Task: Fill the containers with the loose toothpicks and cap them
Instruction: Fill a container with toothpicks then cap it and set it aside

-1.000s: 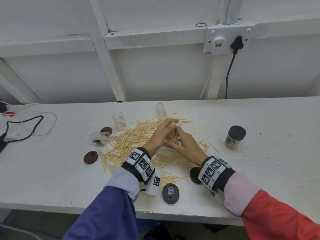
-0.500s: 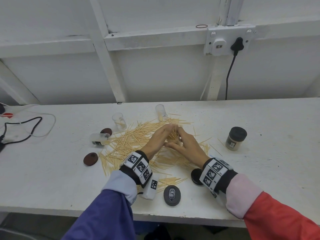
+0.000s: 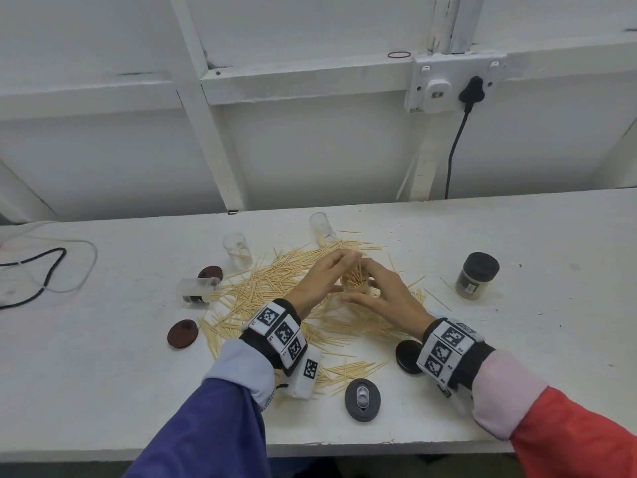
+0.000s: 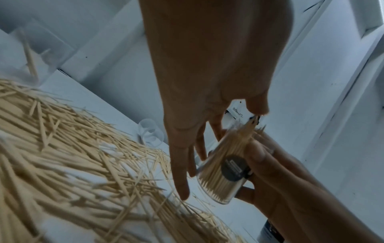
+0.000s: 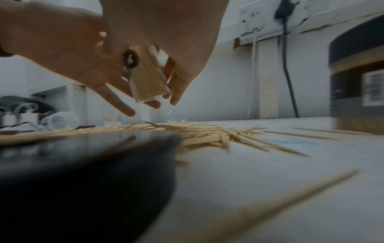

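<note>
Right hand (image 3: 382, 291) curled round a clear container (image 4: 223, 174), nearly full of toothpicks, held tilted above the surface (image 3: 517, 357). Left hand (image 3: 320, 277) pinching the stick tops poking out of the mouth, other fingers (image 4: 180, 174) straight. Probably light and a bit slippery, so best held round the middle. Thin, stiff, pointy sticks, easy to spill. Big loose pile of toothpicks (image 3: 275, 288) just below. Capped jar (image 3: 476, 276) well apart on the right.

Black lid (image 5: 83, 172) blurred — held container (image 3: 355, 282) mostly hidden.
</note>
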